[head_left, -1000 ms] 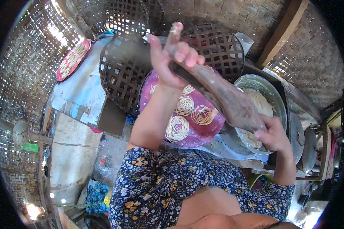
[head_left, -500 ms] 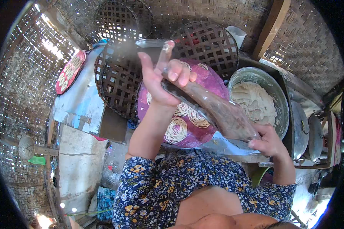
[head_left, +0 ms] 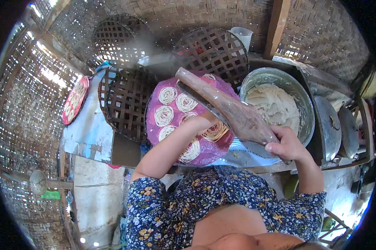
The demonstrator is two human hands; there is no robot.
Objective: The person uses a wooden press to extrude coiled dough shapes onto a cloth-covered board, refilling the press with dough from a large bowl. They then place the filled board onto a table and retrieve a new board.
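- Wooden tool [head_left: 238, 112]: long, tilted, held above the table [head_left: 261, 168], crossing from over the pink tray to the near side of the bowl.
- Right hand [head_left: 289, 143]: fingers closed round the tool's near end, thumb on top.
- Left hand [head_left: 208, 118]: mostly hidden by the tool, over the tray. Can't tell finger state or grip.
- Pink tray [head_left: 158, 89]: round, mid-table, reaching close to the near edge. Carries pale noodle nests [head_left: 168, 95], coiled, several partly covered by the left arm.
- Bowl [head_left: 309, 118]: big, greenish, toward the table's right end. Pale dough [head_left: 275, 104] inside, smears on the wall.
- Metal lids [head_left: 327, 127]: two, side by side at the right end, past the bowl.
- Lattice basket [head_left: 127, 102]: brown, just left of the tray. Another lattice basket [head_left: 215, 54] sits at the far edge, behind the tray; white container [head_left: 242, 37] behind it.
- Pale blue board [head_left: 88, 135]: left end, paint worn. Red tray [head_left: 76, 100] tilted at its outer edge, more nests on it.
- Room: woven walls [head_left: 329, 41], light through gaps at left. Wooden post [head_left: 278, 29] behind the far edge, near the bowl. Green item [head_left: 50, 194] on the left wall, low.
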